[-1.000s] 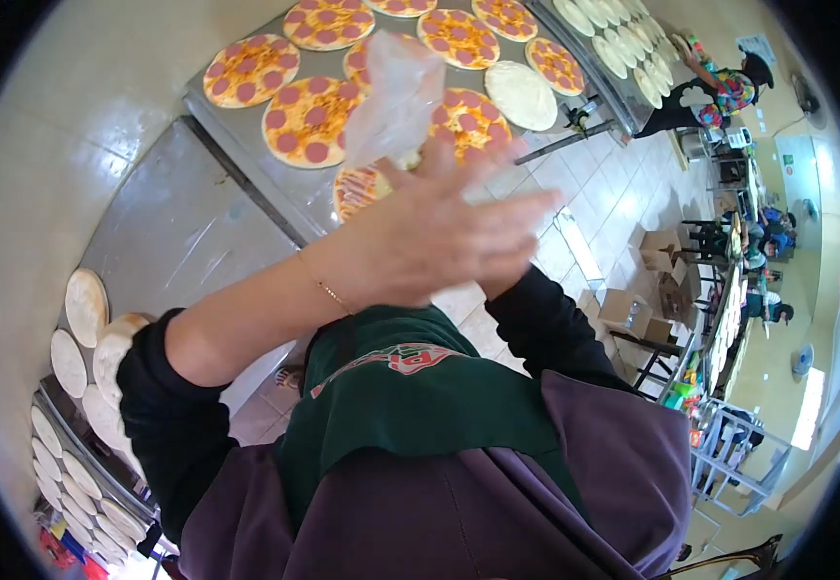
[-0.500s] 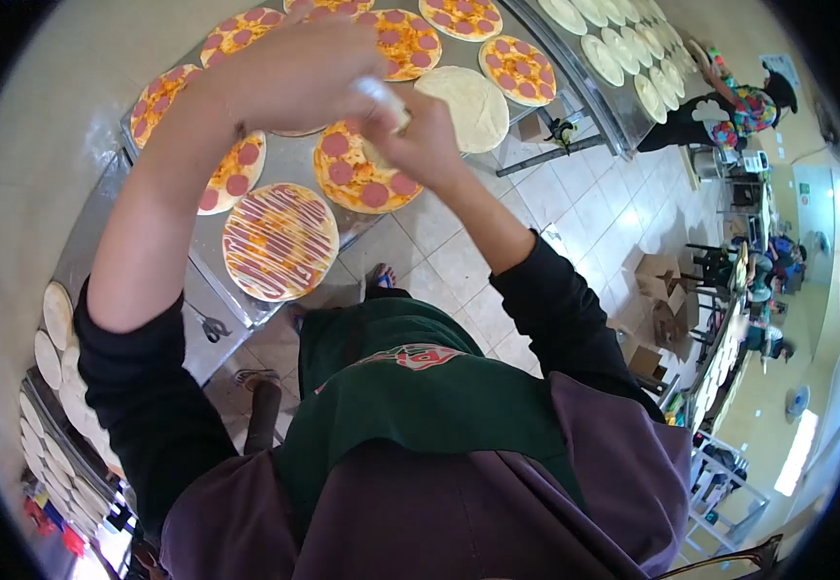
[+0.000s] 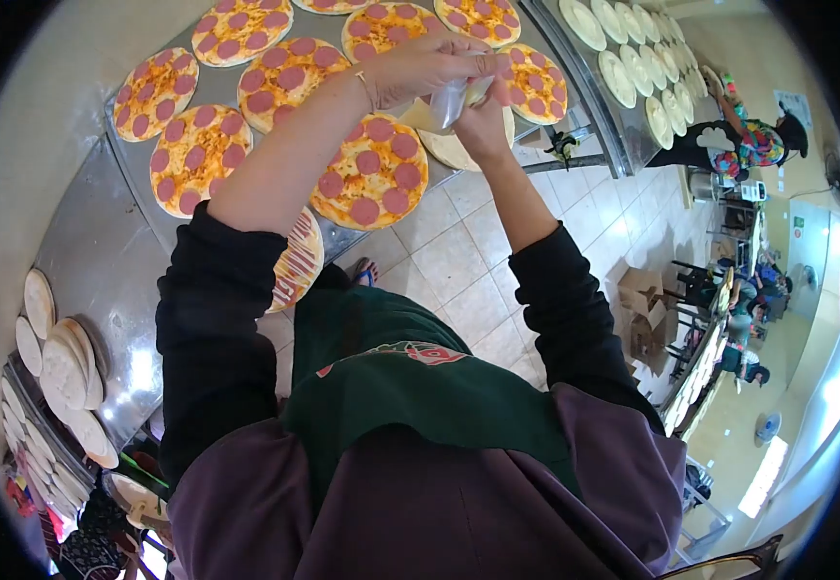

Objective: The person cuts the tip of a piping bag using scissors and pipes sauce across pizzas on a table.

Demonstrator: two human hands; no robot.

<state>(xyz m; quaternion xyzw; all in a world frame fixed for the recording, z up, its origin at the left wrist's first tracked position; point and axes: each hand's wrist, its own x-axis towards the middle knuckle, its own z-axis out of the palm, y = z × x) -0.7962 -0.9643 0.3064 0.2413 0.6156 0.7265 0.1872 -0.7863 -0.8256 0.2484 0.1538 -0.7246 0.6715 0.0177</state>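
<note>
Over the far side of the metal table, my left hand [image 3: 418, 72] pinches a small clear plastic bag [image 3: 447, 104] with something pale in it. My right hand [image 3: 484, 124] closes around the same bag from the right, its fingers partly hidden. Beneath my hands lies a plain pale pizza base [image 3: 451, 149], partly covered by them. A pizza with sausage slices [image 3: 371, 174] rests just in front of it. Beside my left forearm, a pizza with white drizzled lines [image 3: 301, 261] is half hidden.
Several sausage-topped pizzas [image 3: 289, 79] cover the metal table [image 3: 115, 227]. Plain bases [image 3: 70, 372] are stacked at the left. Another table at upper right carries rows of bases [image 3: 618, 77]. Cardboard boxes [image 3: 647, 309] stand on the tiled floor; a co-worker [image 3: 753, 140] is at far right.
Both hands have moved right, away from above the pizzas to above the plain base, with the bag between them. My left sleeve now covers the spot where scissors lay.
</note>
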